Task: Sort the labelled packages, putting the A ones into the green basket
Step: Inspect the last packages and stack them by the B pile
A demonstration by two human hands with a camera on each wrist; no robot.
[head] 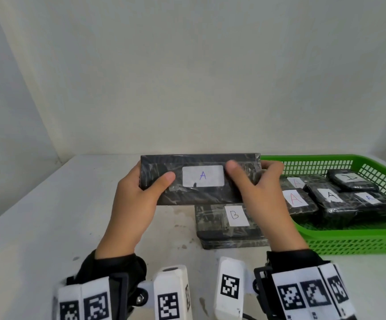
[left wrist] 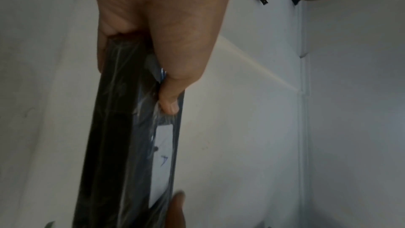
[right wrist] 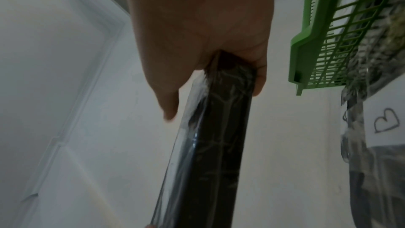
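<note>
— Okay, what have we got in the hands?

— We see the left hand (head: 133, 192) and right hand (head: 260, 189) both gripping one black wrapped package (head: 201, 195), thumbs on top either side of its white "A" label (head: 203, 176), fingers curled under the ends. It's held up off the table (head: 48, 215).

— Basket?

— We see the green basket (head: 353, 241) at the table's right edge, with several black A packages (head: 332, 199) lying inside.

— Anything else?

— A package marked "B" (head: 230, 227) lies flat on the table, just beside the basket's left wall, below the held one.
</note>
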